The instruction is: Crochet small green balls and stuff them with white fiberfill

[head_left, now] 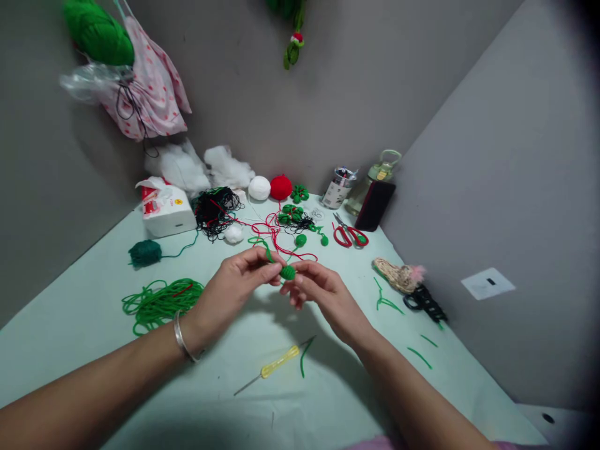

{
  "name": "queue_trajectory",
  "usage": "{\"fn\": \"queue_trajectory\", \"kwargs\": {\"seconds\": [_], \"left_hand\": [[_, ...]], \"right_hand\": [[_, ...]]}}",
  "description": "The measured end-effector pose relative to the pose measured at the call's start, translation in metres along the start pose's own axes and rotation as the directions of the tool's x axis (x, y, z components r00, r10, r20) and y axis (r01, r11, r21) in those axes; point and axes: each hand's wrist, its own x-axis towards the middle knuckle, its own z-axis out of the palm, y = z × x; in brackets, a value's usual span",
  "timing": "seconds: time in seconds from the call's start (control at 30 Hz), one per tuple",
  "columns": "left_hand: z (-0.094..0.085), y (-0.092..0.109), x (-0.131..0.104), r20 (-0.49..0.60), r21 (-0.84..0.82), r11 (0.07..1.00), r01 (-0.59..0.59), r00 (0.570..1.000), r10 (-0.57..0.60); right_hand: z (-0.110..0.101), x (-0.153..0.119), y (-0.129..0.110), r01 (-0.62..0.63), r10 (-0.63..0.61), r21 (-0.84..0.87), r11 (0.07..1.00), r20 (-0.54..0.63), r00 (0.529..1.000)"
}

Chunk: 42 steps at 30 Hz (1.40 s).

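Between my two hands, over the middle of the table, is a small green crocheted ball point(287, 272). My left hand point(244, 275) pinches it from the left with thumb and fingertips, and green yarn trails up from there. On the other side, my right hand point(321, 290) has its thumb and forefinger closed on the ball's right edge, its other fingers curled below. Nearer to me lies a crochet hook with a yellow handle point(280, 362), beside a short piece of green yarn point(306, 358). Two more green balls, one of them a small crocheted ball point(300, 240), rest beyond my hands.
Left of my hands lie loose green yarn point(162, 303), a teal yarn bundle point(145, 254) and a tissue pack point(167, 209). Farther back are black yarn point(216, 212), white stuffing point(227, 167) and a red yarn ball point(280, 187). Red-handled scissors point(349, 234), a phone point(375, 206) and a bottle point(360, 199) stand right.
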Motion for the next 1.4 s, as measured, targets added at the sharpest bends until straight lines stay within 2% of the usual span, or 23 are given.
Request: {"fn": "queue_trajectory", "kwargs": {"seconds": [0.1, 0.23, 0.33, 0.4, 0.43, 0.5, 0.57, 0.6, 0.67, 0.73, 0.8, 0.83, 0.87, 0.93, 0.97, 1.0, 1.07, 1.2, 1.27, 1.33, 1.4], "left_hand": [[0.000, -0.005, -0.001, 0.017, 0.121, 0.992, -0.020, 1.000, 0.018], [0.002, -0.012, 0.003, 0.030, 0.127, 0.992, 0.008, 0.999, -0.012], [0.003, -0.007, 0.004, 0.060, 0.166, 0.986, -0.031, 0.998, 0.022], [0.006, -0.004, -0.001, 0.072, 0.247, 0.959, -0.141, 0.989, 0.127], [0.007, -0.004, -0.004, 0.115, 0.297, 0.930, -0.219, 0.975, 0.193], [0.011, -0.007, -0.013, 0.320, 0.366, 0.855, -0.367, 0.913, 0.254], [0.012, -0.015, -0.021, 0.580, 0.415, 0.779, -0.470, 0.797, 0.172], [0.012, -0.018, -0.024, 0.666, 0.440, 0.752, -0.491, 0.740, 0.093], [0.008, -0.020, -0.026, 0.751, 0.487, 0.728, -0.482, 0.657, -0.067], [0.001, -0.012, -0.023, 0.756, 0.545, 0.714, -0.440, 0.627, -0.191], [-0.009, 0.003, -0.015, 0.723, 0.613, 0.681, -0.400, 0.631, -0.281], [-0.013, 0.011, -0.009, 0.708, 0.617, 0.688, -0.382, 0.652, -0.273], [-0.016, 0.018, -0.004, 0.667, 0.622, 0.684, -0.381, 0.715, -0.209], [-0.018, 0.026, 0.008, 0.516, 0.635, 0.685, -0.358, 0.856, -0.031], [-0.017, 0.026, 0.014, 0.434, 0.640, 0.678, -0.362, 0.898, 0.071], [-0.014, 0.024, 0.018, 0.370, 0.639, 0.671, -0.375, 0.915, 0.159], [-0.008, 0.015, 0.025, 0.324, 0.625, 0.671, -0.398, 0.915, 0.241], [0.005, -0.004, 0.034, 0.401, 0.506, 0.748, -0.429, 0.885, 0.236], [0.007, -0.009, 0.038, 0.406, 0.475, 0.792, -0.385, 0.894, 0.191], [0.006, -0.012, 0.041, 0.397, 0.437, 0.850, -0.294, 0.911, 0.111], [0.003, -0.014, 0.044, 0.410, 0.407, 0.887, -0.221, 0.911, 0.039]], "right_hand": [[-0.001, -0.002, 0.004, 0.014, -0.021, 0.120, 0.993, 0.059, 0.998], [-0.005, -0.003, 0.008, 0.022, -0.027, 0.085, 0.996, 0.064, 0.998], [-0.009, -0.001, 0.012, 0.025, -0.021, 0.049, 0.998, -0.082, 0.996], [-0.012, 0.002, 0.014, 0.019, 0.002, 0.104, 0.994, -0.192, 0.981], [-0.014, 0.004, 0.014, 0.014, 0.024, 0.161, 0.987, -0.230, 0.973], [-0.016, 0.007, 0.014, -0.008, 0.090, 0.297, 0.955, -0.265, 0.960], [-0.018, 0.009, 0.012, -0.036, 0.153, 0.413, 0.910, -0.254, 0.955], [-0.018, 0.009, 0.012, -0.047, 0.172, 0.462, 0.885, -0.232, 0.958], [-0.019, 0.008, 0.010, -0.058, 0.174, 0.540, 0.840, -0.165, 0.971], [-0.020, 0.006, 0.008, -0.062, 0.151, 0.592, 0.804, -0.101, 0.983], [-0.022, 0.005, 0.007, -0.085, 0.149, 0.614, 0.785, -0.053, 0.987], [-0.022, 0.004, 0.006, -0.105, 0.159, 0.614, 0.782, -0.034, 0.987], [-0.022, 0.004, 0.006, -0.126, 0.172, 0.608, 0.784, -0.018, 0.985], [-0.022, 0.004, 0.006, -0.162, 0.196, 0.576, 0.801, 0.003, 0.981], [-0.021, 0.004, 0.006, -0.172, 0.203, 0.554, 0.814, 0.004, 0.979], [-0.020, 0.005, 0.006, -0.177, 0.208, 0.531, 0.829, 0.001, 0.978], [-0.017, 0.005, 0.006, -0.178, 0.211, 0.491, 0.853, -0.012, 0.977], [-0.012, 0.004, 0.007, -0.198, 0.224, 0.431, 0.881, -0.011, 0.975], [-0.012, 0.003, 0.008, -0.212, 0.230, 0.398, 0.892, 0.004, 0.973], [-0.014, 0.002, 0.009, -0.230, 0.240, 0.359, 0.904, 0.018, 0.971], [-0.015, 0.001, 0.010, -0.250, 0.255, 0.322, 0.913, 0.025, 0.967]]}}
